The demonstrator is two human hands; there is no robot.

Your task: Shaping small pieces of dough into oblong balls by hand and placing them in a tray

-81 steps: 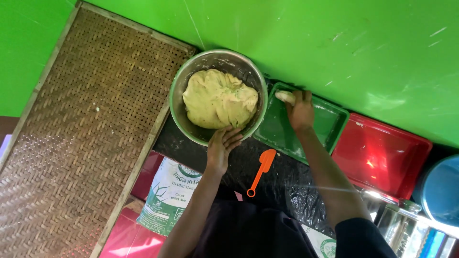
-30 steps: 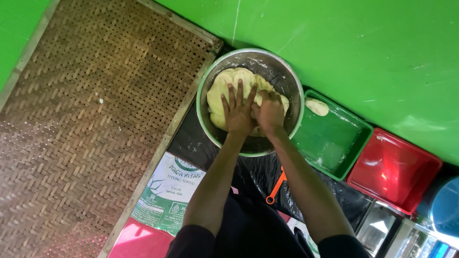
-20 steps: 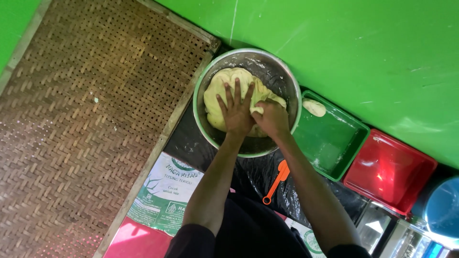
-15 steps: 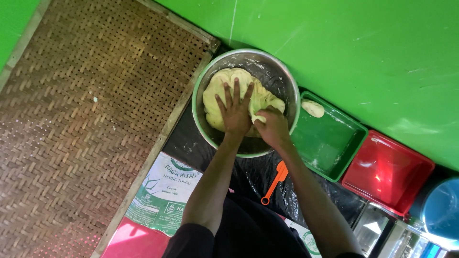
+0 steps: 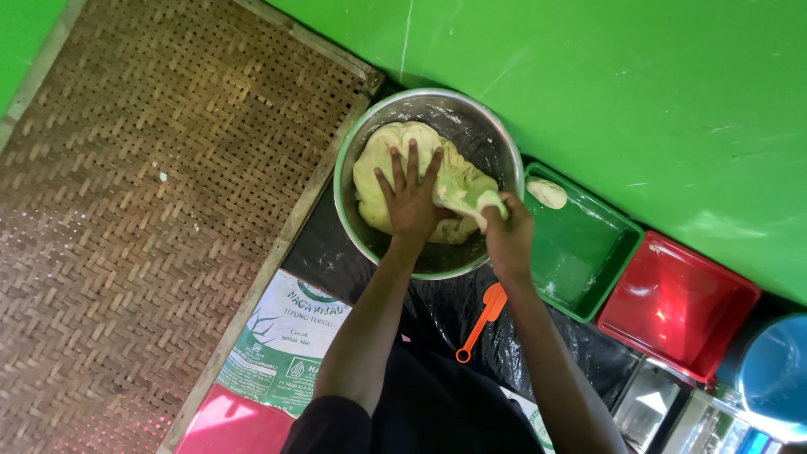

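Observation:
A round metal bowl (image 5: 483,126) sits on black plastic and holds a big lump of pale yellow dough (image 5: 378,172). My left hand (image 5: 412,197) lies flat on the dough with its fingers spread. My right hand (image 5: 504,235) is closed on a piece of dough (image 5: 475,200) at the lump's right side, stretching it toward the bowl's rim. A small separate dough piece (image 5: 546,193) lies in the corner of a green square tray (image 5: 588,252) just right of the bowl.
A woven bamboo mat (image 5: 143,210) covers the left side. An orange spatula (image 5: 481,324) lies on the black plastic under my right arm. A printed flour sack (image 5: 282,336), a red tray (image 5: 677,303), a blue round container (image 5: 773,370) and metal tins (image 5: 672,412) stand nearby.
My right hand left the green tray, joined the left on the dough, then gripped a piece and pulled it rightward. The left hand moved from the bowl's rim onto the dough.

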